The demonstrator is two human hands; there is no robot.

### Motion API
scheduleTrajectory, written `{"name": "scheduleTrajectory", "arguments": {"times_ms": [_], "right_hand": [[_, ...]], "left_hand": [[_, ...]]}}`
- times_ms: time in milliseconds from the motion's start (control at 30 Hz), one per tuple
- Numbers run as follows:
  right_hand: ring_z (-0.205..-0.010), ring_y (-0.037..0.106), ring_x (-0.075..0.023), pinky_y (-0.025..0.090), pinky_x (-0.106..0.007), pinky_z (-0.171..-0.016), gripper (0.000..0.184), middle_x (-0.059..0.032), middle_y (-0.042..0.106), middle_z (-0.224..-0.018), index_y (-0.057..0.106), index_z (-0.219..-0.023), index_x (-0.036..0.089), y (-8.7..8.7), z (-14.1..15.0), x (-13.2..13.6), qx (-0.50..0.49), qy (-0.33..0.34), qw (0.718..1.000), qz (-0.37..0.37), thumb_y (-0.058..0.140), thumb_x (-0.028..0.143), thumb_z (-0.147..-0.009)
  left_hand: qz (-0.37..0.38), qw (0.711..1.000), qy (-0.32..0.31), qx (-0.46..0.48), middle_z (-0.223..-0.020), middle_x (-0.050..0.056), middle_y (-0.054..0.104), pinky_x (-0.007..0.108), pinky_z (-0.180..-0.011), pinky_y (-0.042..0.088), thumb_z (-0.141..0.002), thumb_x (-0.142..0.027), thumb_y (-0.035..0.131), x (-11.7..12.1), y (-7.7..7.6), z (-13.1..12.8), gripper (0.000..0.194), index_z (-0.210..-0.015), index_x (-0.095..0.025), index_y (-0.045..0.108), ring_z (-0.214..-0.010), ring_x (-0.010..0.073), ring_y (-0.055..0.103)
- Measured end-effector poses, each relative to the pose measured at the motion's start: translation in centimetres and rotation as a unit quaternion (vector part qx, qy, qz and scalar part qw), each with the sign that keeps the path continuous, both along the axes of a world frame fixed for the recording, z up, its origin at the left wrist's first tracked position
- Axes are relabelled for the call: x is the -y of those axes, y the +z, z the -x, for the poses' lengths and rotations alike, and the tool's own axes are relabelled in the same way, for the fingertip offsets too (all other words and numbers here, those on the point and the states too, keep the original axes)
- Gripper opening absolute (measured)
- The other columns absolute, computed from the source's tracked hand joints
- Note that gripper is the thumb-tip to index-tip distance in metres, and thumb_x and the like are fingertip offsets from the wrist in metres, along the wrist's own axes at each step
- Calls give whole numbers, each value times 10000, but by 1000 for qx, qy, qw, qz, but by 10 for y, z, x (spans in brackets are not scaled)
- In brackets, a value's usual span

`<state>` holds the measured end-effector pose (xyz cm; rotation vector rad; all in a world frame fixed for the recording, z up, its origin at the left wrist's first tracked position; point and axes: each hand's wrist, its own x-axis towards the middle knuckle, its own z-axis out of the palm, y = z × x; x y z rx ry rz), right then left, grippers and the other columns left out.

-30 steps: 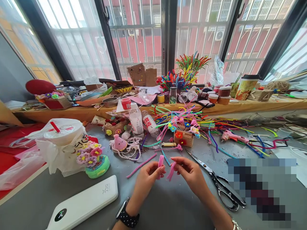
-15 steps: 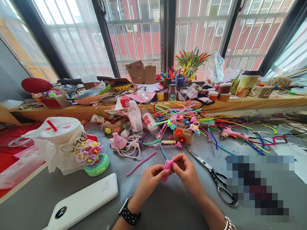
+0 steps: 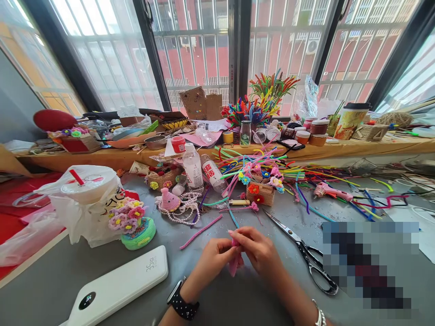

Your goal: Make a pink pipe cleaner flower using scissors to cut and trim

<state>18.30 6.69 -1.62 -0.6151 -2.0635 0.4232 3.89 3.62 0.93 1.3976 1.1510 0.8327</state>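
Between my two hands is a folded piece of pink pipe cleaner [image 3: 234, 266], its lower part hanging beneath my fingertips. My left hand [image 3: 215, 254] is closed, pinching it from the left with thumb and forefinger. From the right, my right hand [image 3: 261, 252] closes over its top, so part of it is hidden. Just beyond the fingers lies a blue pipe cleaner [image 3: 233, 218]. A loose pink pipe cleaner [image 3: 201, 232] rests on the grey table to the left. Large black-handled scissors [image 3: 299, 246] lie to the right of my right hand, blades pointing away.
A white power bank [image 3: 122, 285] lies at the front left. Behind it stand a crocheted flower pot [image 3: 137, 233] and a bagged drink cup [image 3: 88, 194]. Pearl strings [image 3: 185, 213], water bottles [image 3: 192, 167], a flower-trimmed basket [image 3: 263, 192] and a pink glue gun [image 3: 333, 192] sit farther back.
My right hand has shifted left and over the top of the pink piece, its fingers now nearly meeting the left ones. The pink piece has turned and hangs lower.
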Motion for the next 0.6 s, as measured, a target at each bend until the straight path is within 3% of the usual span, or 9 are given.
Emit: {"name": "scheduleTrajectory", "arguments": {"times_ms": [67,167,267,400,600], "right_hand": [[-799,581,-169,489,-270,-670,315,-93,603,-901,549,-1092,222,-1,-2,1,4,-9,999,-39,371,152,-841],[-838,577,-179,486,-286,-707,290,-82,616,-915,561,-1062,236,2,-3,3,-6,-13,1000,-20,407,155,-829],[-814,583,-172,485,-288,-709,252,-56,626,-886,568,-998,242,7,-2,5,-37,-20,998,54,430,143,-812],[-733,598,-155,493,-277,-672,223,-34,627,-827,511,-989,217,7,3,9,-110,-62,978,168,455,140,-788],[-738,586,-156,473,-280,-683,176,-26,618,-807,524,-909,219,1,5,13,-116,-74,980,142,474,128,-767]], "left_hand": [[13,1000,-6,28,-548,22,595,218,-501,390,-694,-471,515,0,-1,0,382,-602,-109,597,-465,115,512],[6,998,-6,59,-598,32,615,222,-537,409,-708,-461,511,1,-1,-1,364,-641,-113,595,-549,131,545],[0,998,6,64,-555,20,610,212,-519,408,-741,-469,463,2,0,-3,379,-634,-125,579,-552,134,561],[46,995,35,80,-606,28,644,222,-484,431,-698,-528,480,3,2,-5,413,-733,-131,588,-579,168,602],[76,991,36,101,-571,34,637,271,-538,474,-712,-523,465,3,-1,-3,443,-707,-107,617,-545,178,612]]}}
